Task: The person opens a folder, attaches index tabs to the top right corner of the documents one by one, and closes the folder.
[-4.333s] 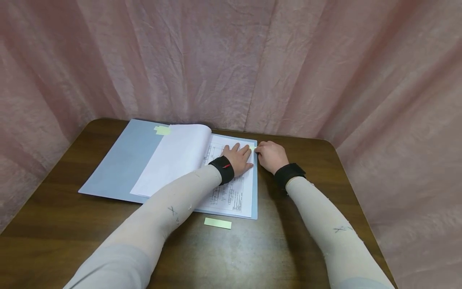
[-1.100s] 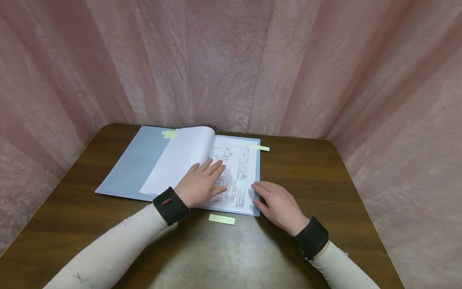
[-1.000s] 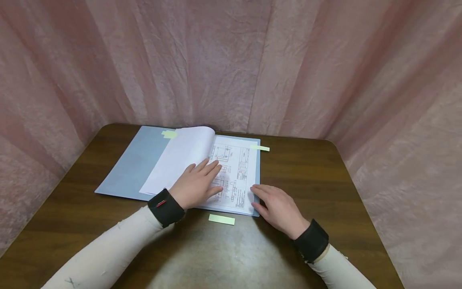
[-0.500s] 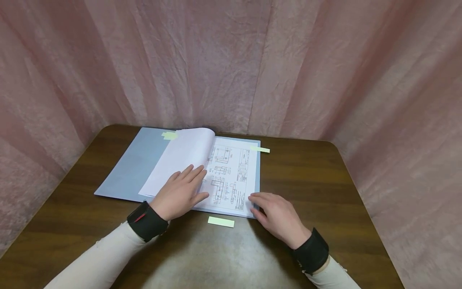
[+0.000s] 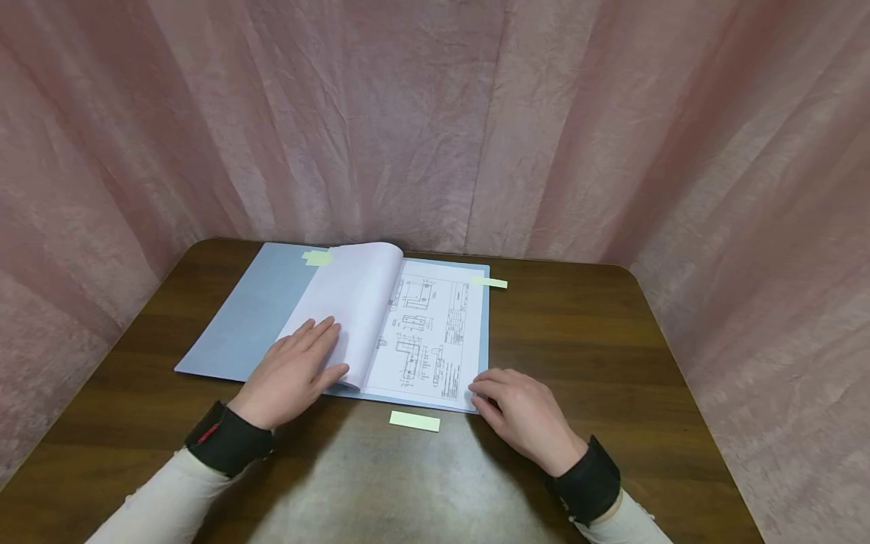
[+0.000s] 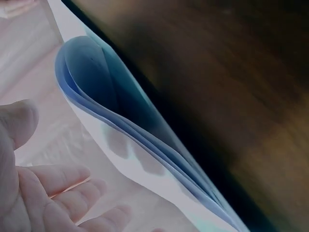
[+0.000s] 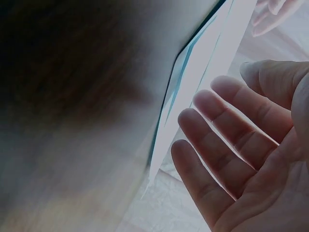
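Observation:
A blue-grey folder lies spread on the table, with white pages curled over to its left side. Its right side bears a printed technical drawing. My left hand is above the turned pages, fingers extended; the left wrist view shows its fingers apart from the curled stack. By the folder's lower right corner, my right hand holds nothing, its fingers loosely bent near the page edge. A pale green sticky flag sticks out past the drawing's upper right edge.
A pale green pad of sticky strips lies on the wooden table in front of the folder. More green sticky flags show at the turned pages' upper left edge. A pink curtain hangs behind the table.
Earlier my left hand pressed on the drawing while my right fingers were at the flag. Both hands have since drawn back, the left one moving left over the turned pages, uncovering the drawing.

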### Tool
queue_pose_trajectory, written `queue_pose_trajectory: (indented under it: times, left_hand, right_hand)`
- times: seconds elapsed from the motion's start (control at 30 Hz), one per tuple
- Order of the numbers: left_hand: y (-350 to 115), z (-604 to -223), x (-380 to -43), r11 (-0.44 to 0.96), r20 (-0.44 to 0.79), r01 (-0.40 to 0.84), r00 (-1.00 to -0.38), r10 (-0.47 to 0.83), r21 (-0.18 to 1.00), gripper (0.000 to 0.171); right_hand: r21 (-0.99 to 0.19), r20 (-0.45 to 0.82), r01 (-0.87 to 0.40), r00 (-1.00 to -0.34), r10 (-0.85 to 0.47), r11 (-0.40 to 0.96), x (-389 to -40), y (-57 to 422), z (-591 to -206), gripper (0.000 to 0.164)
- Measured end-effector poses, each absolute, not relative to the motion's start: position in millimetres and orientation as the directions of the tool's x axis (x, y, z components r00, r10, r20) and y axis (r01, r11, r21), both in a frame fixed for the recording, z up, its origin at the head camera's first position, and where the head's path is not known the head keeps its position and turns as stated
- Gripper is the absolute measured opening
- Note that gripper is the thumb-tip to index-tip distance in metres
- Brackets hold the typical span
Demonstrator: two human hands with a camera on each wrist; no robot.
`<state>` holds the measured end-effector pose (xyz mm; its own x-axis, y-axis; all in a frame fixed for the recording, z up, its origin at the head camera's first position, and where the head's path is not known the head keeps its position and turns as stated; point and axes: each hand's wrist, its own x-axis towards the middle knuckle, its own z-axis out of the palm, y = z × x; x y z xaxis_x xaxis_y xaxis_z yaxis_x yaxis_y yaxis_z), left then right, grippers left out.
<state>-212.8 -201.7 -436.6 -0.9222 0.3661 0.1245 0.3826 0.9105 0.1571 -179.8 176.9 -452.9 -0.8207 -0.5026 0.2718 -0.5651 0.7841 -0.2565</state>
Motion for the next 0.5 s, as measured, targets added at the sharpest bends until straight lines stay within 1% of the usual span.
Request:
queue_pose_trajectory:
  times: [0.3, 0.5]
  left_hand:
    - [-226.1, -438.5, -215.7, 0.923, 0.136, 0.327, -0.943, 0.304, 0.204, 0.074]
    - [-247.5, -441.8, -216.6, 0.930, 0.146, 0.287, -0.955, 0.259, 0.231, 0.072]
  right_hand:
    - [-0.261, 0.268, -0.580, -0.811, -0.520, 0.771, -177.9, 177.4, -456.2, 0.017]
    - [-0.255, 0.239, -0.593, -0.804, -0.544, 0.764, -176.6, 177.0, -455.7, 0.018]
